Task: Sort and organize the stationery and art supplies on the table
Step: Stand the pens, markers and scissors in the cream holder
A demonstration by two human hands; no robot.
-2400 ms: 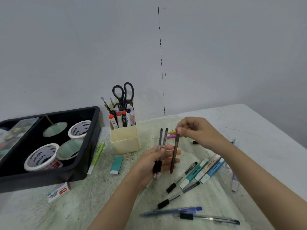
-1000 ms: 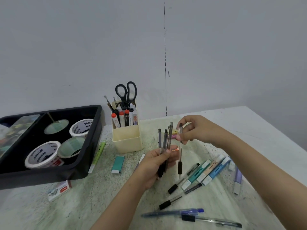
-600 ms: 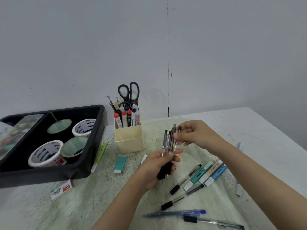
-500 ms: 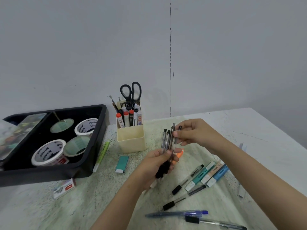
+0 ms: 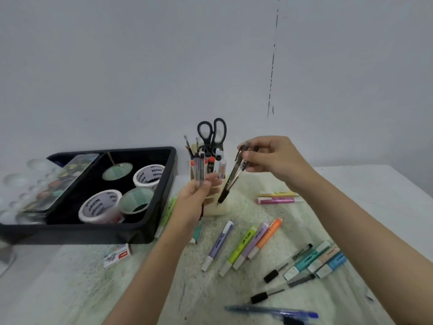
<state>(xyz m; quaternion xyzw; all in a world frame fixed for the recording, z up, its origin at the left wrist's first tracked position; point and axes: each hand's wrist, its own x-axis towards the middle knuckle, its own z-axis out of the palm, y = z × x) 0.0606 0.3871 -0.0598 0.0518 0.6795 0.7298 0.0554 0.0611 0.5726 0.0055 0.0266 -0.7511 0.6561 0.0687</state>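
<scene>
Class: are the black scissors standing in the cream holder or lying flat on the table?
Standing upright: the scissors sit in the cream holder, handle loops sticking up above its rim, blades hidden inside.

Blurred blue pen (image 5: 269, 310), pen holder (image 5: 216, 210) half hidden

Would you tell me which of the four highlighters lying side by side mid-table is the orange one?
The orange highlighter is the rightmost of the four, beside the lilac highlighter.
</scene>
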